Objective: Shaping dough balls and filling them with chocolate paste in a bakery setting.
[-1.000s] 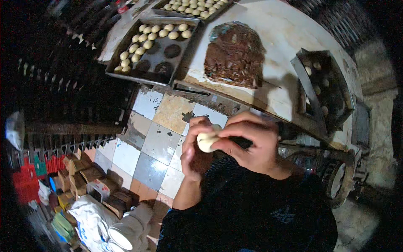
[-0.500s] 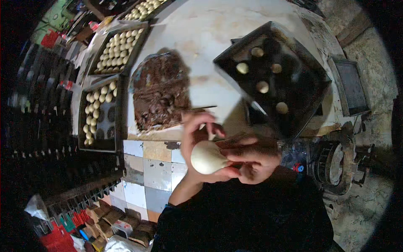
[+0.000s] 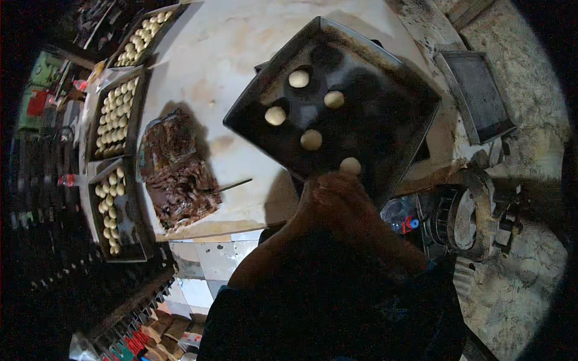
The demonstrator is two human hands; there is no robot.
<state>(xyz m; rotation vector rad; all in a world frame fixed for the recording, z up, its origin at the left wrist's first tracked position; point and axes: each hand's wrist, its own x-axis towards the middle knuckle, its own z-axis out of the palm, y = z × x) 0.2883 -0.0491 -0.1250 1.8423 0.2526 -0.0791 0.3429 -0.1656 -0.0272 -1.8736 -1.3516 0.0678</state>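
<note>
Head view: hands [image 3: 338, 195] together, grip hidden, near round dough balls [image 3: 311, 140] in a dark metal tray [image 3: 382, 120].

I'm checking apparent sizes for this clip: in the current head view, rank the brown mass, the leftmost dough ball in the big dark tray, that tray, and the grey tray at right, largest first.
1. Dark tray
2. Brown mass
3. Grey tray
4. Dough ball

No two look alike.

Left hand [image 3: 308, 200] and right hand [image 3: 342, 191] together, forearms [image 3: 263, 254] aslant
</note>
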